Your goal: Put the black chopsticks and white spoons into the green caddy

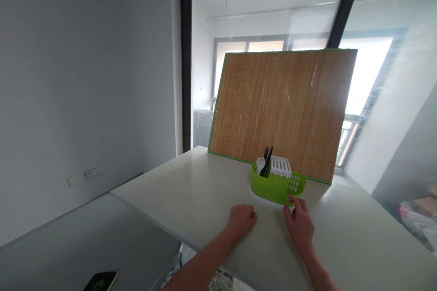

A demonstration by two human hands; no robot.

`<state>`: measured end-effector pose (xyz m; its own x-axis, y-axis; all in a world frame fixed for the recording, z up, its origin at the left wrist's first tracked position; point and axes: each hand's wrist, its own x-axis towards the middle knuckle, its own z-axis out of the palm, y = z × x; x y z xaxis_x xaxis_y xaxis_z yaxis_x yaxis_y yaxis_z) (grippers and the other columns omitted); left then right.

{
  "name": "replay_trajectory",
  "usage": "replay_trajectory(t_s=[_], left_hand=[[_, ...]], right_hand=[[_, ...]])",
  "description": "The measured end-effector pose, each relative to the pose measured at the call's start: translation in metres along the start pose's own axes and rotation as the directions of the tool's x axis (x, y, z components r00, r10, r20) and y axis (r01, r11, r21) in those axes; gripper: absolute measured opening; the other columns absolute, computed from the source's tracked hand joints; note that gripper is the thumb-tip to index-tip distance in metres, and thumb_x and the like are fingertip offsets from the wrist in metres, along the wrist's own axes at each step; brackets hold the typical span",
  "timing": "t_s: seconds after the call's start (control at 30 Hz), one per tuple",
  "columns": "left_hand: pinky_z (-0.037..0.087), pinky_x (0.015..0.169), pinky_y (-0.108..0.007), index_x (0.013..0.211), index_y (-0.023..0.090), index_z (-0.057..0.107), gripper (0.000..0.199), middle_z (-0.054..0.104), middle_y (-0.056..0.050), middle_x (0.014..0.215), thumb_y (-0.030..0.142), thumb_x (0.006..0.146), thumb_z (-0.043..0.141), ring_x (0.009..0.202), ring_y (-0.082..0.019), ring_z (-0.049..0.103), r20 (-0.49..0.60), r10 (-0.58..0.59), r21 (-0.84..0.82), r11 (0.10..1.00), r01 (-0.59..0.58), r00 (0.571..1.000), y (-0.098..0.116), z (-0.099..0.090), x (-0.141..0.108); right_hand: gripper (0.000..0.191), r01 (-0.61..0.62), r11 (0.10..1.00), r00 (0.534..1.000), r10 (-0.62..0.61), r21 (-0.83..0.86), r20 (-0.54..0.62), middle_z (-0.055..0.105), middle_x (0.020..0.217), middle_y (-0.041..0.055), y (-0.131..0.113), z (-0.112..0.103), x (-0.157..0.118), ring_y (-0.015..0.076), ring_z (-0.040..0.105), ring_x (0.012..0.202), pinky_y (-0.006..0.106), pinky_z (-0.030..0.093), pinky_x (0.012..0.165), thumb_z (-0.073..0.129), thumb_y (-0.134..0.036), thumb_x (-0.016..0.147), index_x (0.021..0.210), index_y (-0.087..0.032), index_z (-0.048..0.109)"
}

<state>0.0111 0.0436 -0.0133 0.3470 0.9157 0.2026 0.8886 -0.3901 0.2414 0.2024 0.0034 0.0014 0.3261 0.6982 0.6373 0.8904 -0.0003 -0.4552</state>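
While the left hand rests on the white, smooth-topped bench, fingers curled in narrow, the right hand has its fingers parted by the lime-green, oval plastic caddy; contact I cannot tell. The caddy stands at 11 o'clock from the right hand, carrying slender black utensils. At 12 o'clock behind it rises a brown, green-edged slatted panel.
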Motion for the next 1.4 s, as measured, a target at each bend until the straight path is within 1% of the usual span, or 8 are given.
replay_trajectory(t_s=[0.17,0.43,0.57,0.7,0.93,1.07,1.17,1.4], left_hand=[[0.039,0.075,-0.030,0.084,0.018,0.065,0.029,0.066,-0.008,0.084,0.030,0.084,0.038,0.085,-0.021,0.060,0.010,0.004,0.002,1.000,-0.004,1.000,-0.001,-0.001,0.000],[0.039,0.072,-0.029,0.082,0.018,0.064,0.029,0.066,-0.008,0.082,0.030,0.085,0.037,0.081,-0.020,0.060,0.008,0.021,0.013,1.000,-0.021,1.000,-0.002,-0.002,0.001],[0.039,0.072,-0.029,0.083,0.018,0.064,0.031,0.065,-0.008,0.082,0.030,0.085,0.036,0.081,-0.020,0.060,0.008,0.016,0.018,1.000,-0.016,1.000,-0.002,-0.002,0.001],[0.038,0.072,-0.029,0.082,0.018,0.064,0.030,0.065,-0.008,0.082,0.029,0.084,0.036,0.081,-0.020,0.060,0.013,0.013,0.023,1.000,-0.013,1.000,-0.002,-0.003,0.001],[0.038,0.071,-0.029,0.083,0.018,0.063,0.030,0.065,-0.007,0.081,0.030,0.085,0.036,0.081,-0.020,0.060,0.016,0.014,0.020,1.000,-0.014,1.000,-0.002,-0.004,0.002],[0.038,0.071,-0.028,0.083,0.018,0.063,0.030,0.065,-0.007,0.083,0.032,0.086,0.036,0.082,-0.019,0.059,0.041,0.004,0.009,1.000,-0.004,0.999,-0.001,-0.006,0.001],[0.038,0.071,-0.028,0.083,0.018,0.063,0.030,0.065,-0.007,0.082,0.031,0.086,0.035,0.082,-0.019,0.059,0.027,0.000,0.010,1.000,0.000,1.000,-0.001,-0.007,0.001],[0.038,0.070,-0.028,0.082,0.019,0.062,0.029,0.064,-0.006,0.079,0.030,0.085,0.035,0.080,-0.019,0.059,-0.009,0.034,0.020,0.999,-0.034,0.999,-0.004,-0.001,0.002]], right_hand=[[0.037,0.071,0.978,0.997,-0.068,-0.195,0.022,0.047,0.119,0.0075,0.004,-0.002,0.023,0.0165,0.056,0.083,0.025,0.038,0.055,0.034,-0.034,0.086,0.120,-0.020,0.044],[0.025,0.227,0.925,0.973,-0.201,-0.305,0.114,0.054,0.106,0.0087,0.010,0.011,0.032,0.0199,0.053,0.094,0.026,0.042,0.063,0.038,-0.029,0.088,0.105,-0.017,0.053],[0.021,0.256,0.893,0.966,-0.223,-0.369,0.130,0.055,0.102,0.0101,0.010,0.012,0.034,0.0209,0.053,0.092,0.026,0.040,0.060,0.039,-0.029,0.089,0.100,-0.018,0.053],[0.015,0.278,0.868,0.960,-0.237,-0.412,0.149,0.055,0.097,0.0082,0.012,0.011,0.038,0.0197,0.053,0.089,0.024,0.037,0.056,0.041,-0.029,0.090,0.094,-0.020,0.053],[0.013,0.292,0.842,0.956,-0.240,-0.454,0.170,0.056,0.096,0.0056,0.022,0.010,0.044,0.0187,0.054,0.089,0.023,0.035,0.052,0.043,-0.029,0.090,0.093,-0.022,0.052],[0.014,0.282,0.841,0.958,-0.226,-0.461,0.174,0.056,0.096,0.0052,0.037,0.005,0.051,0.0186,0.055,0.087,0.022,0.034,0.048,0.044,-0.031,0.089,0.095,-0.022,0.053],[0.016,0.266,0.845,0.962,-0.207,-0.464,0.175,0.057,0.097,0.0054,0.056,-0.004,0.057,0.0182,0.056,0.085,0.022,0.033,0.045,0.045,-0.032,0.088,0.097,-0.022,0.054],[0.018,0.219,0.851,0.972,-0.150,-0.477,0.180,0.060,0.098,0.0067,0.117,-0.037,0.077,0.0197,0.057,0.089,0.024,0.039,0.053,0.048,-0.028,0.085,0.099,-0.022,0.056]])
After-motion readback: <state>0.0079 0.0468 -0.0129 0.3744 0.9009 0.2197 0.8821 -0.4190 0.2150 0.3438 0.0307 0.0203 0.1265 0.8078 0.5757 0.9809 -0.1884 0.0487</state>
